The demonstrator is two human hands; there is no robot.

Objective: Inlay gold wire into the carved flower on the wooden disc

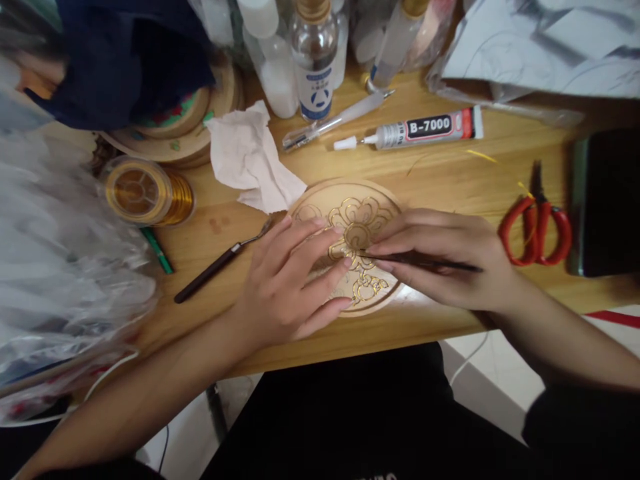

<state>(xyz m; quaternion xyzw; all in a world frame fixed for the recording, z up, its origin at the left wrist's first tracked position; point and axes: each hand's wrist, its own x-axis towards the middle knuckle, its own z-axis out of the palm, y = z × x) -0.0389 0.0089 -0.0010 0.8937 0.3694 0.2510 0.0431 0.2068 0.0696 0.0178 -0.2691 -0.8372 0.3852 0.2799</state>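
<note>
A round wooden plate [393, 199] lies near the table's front edge, with a flower outlined in gold wire [367, 212] and a smaller gold figure [369, 288] below it. My left hand [295, 277] rests over the plate's left part, fingers spread, holding nothing. Dark, thin tweezers [425, 260] are pinched in my right hand [440, 257], at the plate's right side. Their tip points left, close to the lower part of the flower's centre. The fingers hide part of the plate on both sides.
Red-handled snips [537, 227] and a black device [605, 203] lie right. Behind are a glue tube [425, 129], a pen [337, 120], bottles [314, 63] and crumpled tissue [253, 157]. Left are a gold wire spool [147, 192], a dark-handled tool [210, 272] and plastic bags [60, 247].
</note>
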